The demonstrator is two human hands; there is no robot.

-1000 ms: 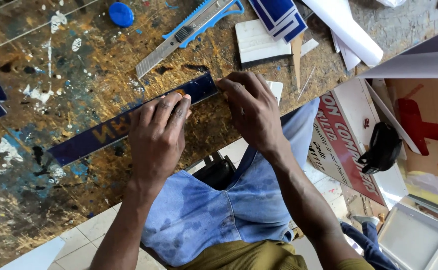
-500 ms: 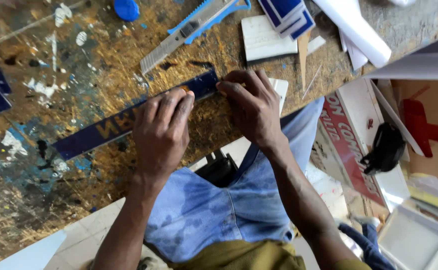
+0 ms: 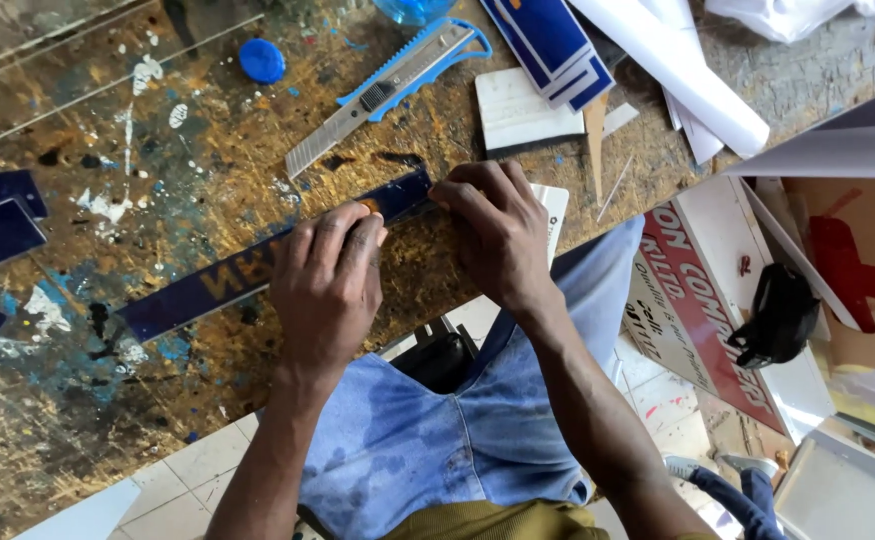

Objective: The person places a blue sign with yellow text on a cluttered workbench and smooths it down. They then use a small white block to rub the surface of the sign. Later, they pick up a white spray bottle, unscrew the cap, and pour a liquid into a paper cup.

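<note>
Utility knife (image 3: 388, 90) beyond blue strip (image 3: 208, 285).

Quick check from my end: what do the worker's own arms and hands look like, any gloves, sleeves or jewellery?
Both arms are bare to past the elbow, no sleeves in view. The left hand and right hand wear no gloves, and no rings, watch or wristbands show. Nails are short.

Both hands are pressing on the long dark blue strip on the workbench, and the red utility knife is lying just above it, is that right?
Not quite: the utility knife has a blue handle, not red. The head view shows it lying apart on the workbench, above the strip. The rest holds: the left hand and the right hand both press on the long dark blue strip.
</note>
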